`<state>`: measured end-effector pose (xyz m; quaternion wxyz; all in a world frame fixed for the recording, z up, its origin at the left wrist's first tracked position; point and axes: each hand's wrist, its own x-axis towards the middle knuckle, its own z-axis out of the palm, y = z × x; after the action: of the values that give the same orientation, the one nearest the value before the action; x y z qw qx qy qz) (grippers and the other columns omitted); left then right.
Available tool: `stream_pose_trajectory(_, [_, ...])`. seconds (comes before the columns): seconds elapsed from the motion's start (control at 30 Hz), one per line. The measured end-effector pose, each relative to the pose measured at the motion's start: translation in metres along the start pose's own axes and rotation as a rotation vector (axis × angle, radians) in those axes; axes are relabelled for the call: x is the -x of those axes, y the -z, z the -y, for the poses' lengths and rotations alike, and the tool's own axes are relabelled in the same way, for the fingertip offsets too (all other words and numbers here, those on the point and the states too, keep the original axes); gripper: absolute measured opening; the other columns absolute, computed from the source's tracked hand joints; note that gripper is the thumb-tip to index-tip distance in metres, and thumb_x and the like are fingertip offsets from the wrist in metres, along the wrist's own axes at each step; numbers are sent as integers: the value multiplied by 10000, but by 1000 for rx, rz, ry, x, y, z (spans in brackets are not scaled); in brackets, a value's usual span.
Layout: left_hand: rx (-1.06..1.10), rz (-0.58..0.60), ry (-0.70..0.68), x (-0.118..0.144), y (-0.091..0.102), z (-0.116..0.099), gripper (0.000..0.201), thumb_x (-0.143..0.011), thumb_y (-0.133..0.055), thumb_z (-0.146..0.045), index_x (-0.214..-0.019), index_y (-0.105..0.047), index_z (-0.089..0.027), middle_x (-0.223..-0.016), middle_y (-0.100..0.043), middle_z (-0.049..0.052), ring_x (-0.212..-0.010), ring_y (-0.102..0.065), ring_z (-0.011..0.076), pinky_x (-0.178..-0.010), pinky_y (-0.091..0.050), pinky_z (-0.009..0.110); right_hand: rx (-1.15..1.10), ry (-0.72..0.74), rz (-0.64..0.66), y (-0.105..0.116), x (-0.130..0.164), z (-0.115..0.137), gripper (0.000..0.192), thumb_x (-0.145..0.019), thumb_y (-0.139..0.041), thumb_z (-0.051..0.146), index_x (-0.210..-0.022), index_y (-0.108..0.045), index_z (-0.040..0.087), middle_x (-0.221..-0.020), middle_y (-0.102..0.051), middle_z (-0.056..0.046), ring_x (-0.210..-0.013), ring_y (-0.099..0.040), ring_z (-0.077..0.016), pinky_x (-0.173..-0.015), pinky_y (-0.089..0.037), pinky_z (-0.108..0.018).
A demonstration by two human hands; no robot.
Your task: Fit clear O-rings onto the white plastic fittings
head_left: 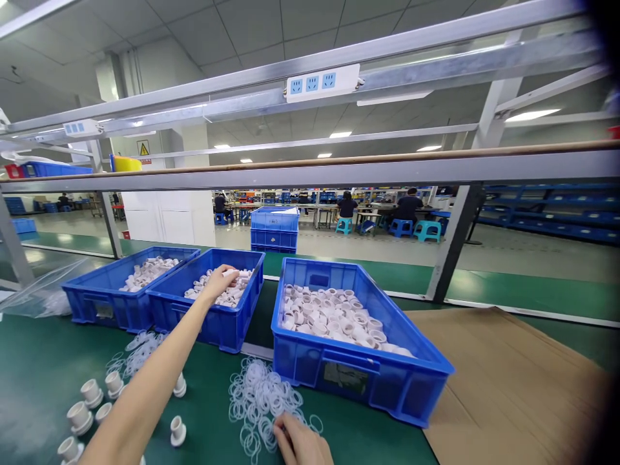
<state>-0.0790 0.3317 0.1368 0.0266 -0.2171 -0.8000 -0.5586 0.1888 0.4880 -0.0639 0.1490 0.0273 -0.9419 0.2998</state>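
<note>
My left hand (220, 283) reaches into the middle blue bin (194, 320), its fingers curled over small white plastic fittings (237, 294). The fingertips are partly hidden among them. At the bottom, my right hand (303, 442) touches the near edge of a pile of clear thin rings (261, 391), thumb and forefinger drawn together; what they pinch is hidden. Several white flanged assemblies (177, 431) stand upright on the green table at the left, some behind my left forearm. Another heap of rings (140, 352) lies in front of the bins, partly covered by that arm.
A large blue bin (358, 381) of wider white collars (334, 316) stands on the right, beside flat cardboard (513, 387). A third bin (116, 307) and a clear plastic bag (46, 297) are at the left. A metal frame post (455, 242) rises behind; people sit far off.
</note>
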Motion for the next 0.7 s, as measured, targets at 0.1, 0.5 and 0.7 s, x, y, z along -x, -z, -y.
stream_pose_trajectory(0.1, [220,12,-16,55,-19,-22,533,-711,-596,-555,-1058,-516,-158,-878,-617,44,-795,-612,152,-780,-514,296,-43,-10,-8,1,1,1,159,-957,-422,285,-853,-542,273,-730,-642,32,-597,-613,-156,-545,-365,-232])
stream_pose_trajectory(0.5, [782,390,362,238,-67,44,359,-683,-792,-358,-954,-647,-174,-760,-565,4,-674,-506,93,-677,-419,232,-407,-53,-86,-2,-1,0,357,-965,-390,544,-834,-517,238,-649,-550,27,-543,-518,-157,-543,-371,-246])
stream_pose_trajectory(0.7, [886,508,434,246,-88,70,478,-566,-856,-402,-941,-653,-186,-754,-581,18,-576,-505,86,-562,-391,225,-614,-53,-98,9,-6,7,393,-943,-441,587,-874,-547,215,-785,-579,-7,-693,-577,-168,-623,-450,-243])
